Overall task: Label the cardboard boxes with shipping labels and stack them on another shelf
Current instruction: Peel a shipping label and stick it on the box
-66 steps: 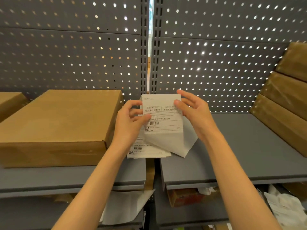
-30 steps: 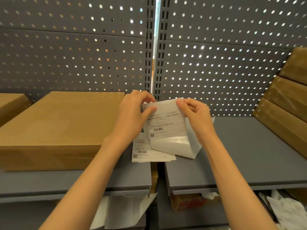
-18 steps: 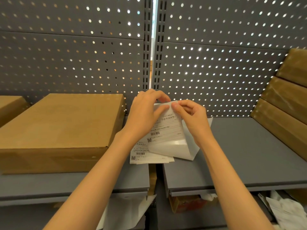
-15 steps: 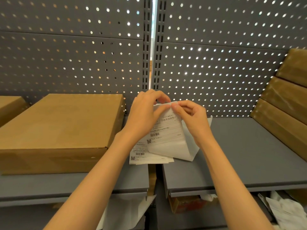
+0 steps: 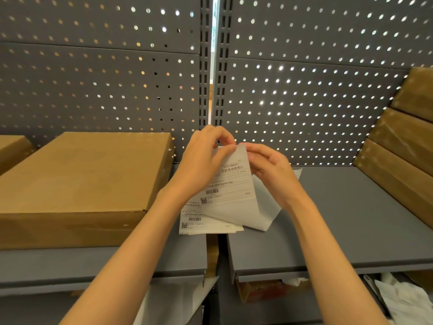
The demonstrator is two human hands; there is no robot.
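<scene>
A white shipping label sheet (image 5: 230, 191) with barcode and QR code is held up between my hands over the shelf gap. My left hand (image 5: 203, 160) pinches its top left corner with thumb and fingers. My right hand (image 5: 269, 170) pinches the top right edge. A blank backing sheet (image 5: 264, 216) hangs behind the label. More printed labels (image 5: 201, 222) lie beneath on the left shelf. A large flat cardboard box (image 5: 82, 181) sits on the left shelf (image 5: 105, 263), just left of my left hand.
Several flat cardboard boxes (image 5: 403, 146) lean at the right end of the right grey shelf (image 5: 339, 231). Another box (image 5: 11, 148) shows at the far left. Perforated grey panels form the back wall. Loose paper (image 5: 403, 299) and a box lie on the lower shelves.
My hands moved closer together at the label's top edge, the left thumb now at the corner. The label sheet tilted slightly and its backing hangs further apart from it.
</scene>
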